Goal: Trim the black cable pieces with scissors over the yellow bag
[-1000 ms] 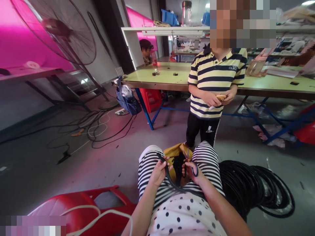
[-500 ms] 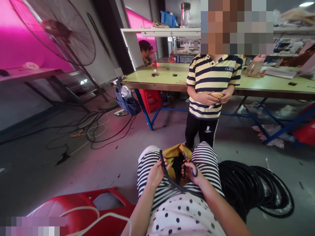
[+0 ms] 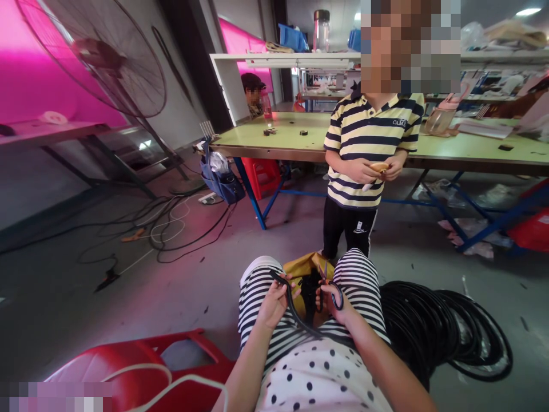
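Note:
I sit with striped trousers and my hands over my lap. My left hand (image 3: 274, 303) grips a black cable (image 3: 295, 312) near its free end; the cable curves down across my lap toward the right. My right hand (image 3: 332, 297) holds a pair of scissors (image 3: 333, 289) by their dark loops, blades pointing up and away. Between my knees stands a yellow bag (image 3: 306, 272) with short black pieces in it. The two hands are a short way apart, on either side of the bag.
A large coil of black cable (image 3: 446, 332) lies on the floor at my right. A person in a striped shirt (image 3: 369, 149) stands just ahead, in front of a long green table (image 3: 283, 137). A red plastic seat (image 3: 141, 366) is at lower left, loose wires (image 3: 171, 223) and a big fan (image 3: 98, 57) to the left.
My left hand has tilted the cable end from upright to pointing left. The view shifted slightly; the standing person barely moved.

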{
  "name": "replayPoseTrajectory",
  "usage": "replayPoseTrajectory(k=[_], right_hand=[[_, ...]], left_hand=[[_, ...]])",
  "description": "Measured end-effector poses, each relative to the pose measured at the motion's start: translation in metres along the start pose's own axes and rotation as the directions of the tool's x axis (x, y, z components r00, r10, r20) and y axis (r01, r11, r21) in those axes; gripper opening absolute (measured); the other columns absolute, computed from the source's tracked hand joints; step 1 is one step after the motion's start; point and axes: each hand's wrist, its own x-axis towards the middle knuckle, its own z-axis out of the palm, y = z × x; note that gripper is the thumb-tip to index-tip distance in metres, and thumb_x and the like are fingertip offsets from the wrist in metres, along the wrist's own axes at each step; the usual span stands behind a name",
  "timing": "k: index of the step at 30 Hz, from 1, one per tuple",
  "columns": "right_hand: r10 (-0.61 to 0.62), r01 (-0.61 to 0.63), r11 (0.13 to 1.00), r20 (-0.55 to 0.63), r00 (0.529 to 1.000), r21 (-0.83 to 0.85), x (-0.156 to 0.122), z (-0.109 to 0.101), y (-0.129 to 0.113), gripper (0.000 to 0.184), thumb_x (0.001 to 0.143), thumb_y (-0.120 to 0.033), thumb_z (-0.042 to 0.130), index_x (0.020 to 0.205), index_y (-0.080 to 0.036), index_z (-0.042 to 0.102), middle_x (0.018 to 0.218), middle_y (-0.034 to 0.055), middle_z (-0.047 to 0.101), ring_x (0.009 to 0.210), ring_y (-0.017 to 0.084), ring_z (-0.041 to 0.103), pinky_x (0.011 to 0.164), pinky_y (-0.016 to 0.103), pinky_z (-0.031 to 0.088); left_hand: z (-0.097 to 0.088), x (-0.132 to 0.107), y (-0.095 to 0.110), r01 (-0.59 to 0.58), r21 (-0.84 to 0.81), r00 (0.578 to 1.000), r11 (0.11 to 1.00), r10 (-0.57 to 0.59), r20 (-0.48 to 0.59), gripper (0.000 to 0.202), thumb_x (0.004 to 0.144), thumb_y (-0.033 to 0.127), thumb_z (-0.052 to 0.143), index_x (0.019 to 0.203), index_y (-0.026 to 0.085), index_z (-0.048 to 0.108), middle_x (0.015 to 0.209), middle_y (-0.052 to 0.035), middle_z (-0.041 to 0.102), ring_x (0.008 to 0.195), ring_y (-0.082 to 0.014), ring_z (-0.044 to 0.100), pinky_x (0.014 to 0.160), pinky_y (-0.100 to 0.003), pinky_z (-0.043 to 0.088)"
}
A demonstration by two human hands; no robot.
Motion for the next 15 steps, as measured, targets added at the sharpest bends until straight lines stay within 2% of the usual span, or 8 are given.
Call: replayPoseTrajectory(k=[3,9,15], right_hand=[[0.045,-0.045,0.998,-0.015,0.999,0.034,-0.0005,0.0,-0.0004,0.053,0.055,-0.04,0.096,0.099,-0.025,0.069,0.075,-0.0008,0.073,0.07,0.02,0.068,0.073,0.035,0.053],[0.05,-0.049,0.998,-0.021,0.999,0.035,0.0016,-0.0012,0.0015,0.055,0.055,-0.038,0.096,0.1,-0.025,0.068,0.075,-0.0013,0.072,0.069,0.02,0.068,0.07,0.033,0.052],[0.077,-0.076,0.996,-0.029,0.997,0.036,0.0019,0.0007,0.0018,0.059,0.053,-0.039,0.097,0.101,-0.025,0.066,0.074,-0.002,0.071,0.066,0.019,0.067,0.066,0.031,0.051]], left_hand=[[-0.0025,0.0007,-0.0017,-0.007,0.021,1.0,1.0,0.007,0.004,0.045,0.074,0.007,0.091,0.109,0.022,0.066,0.121,-0.0017,0.074,0.096,-0.0173,0.074,0.111,-0.054,0.059],[-0.004,0.0008,-0.0038,0.011,0.082,1.0,0.997,-0.01,-0.017,0.043,0.075,0.006,0.09,0.108,0.021,0.066,0.127,-0.0045,0.072,0.098,-0.0197,0.076,0.105,-0.051,0.063],[0.005,-0.0037,-0.003,0.044,0.156,0.998,0.987,-0.037,-0.047,0.045,0.072,0.007,0.092,0.106,0.019,0.066,0.128,-0.0066,0.072,0.1,-0.0224,0.078,0.093,-0.043,0.067]])
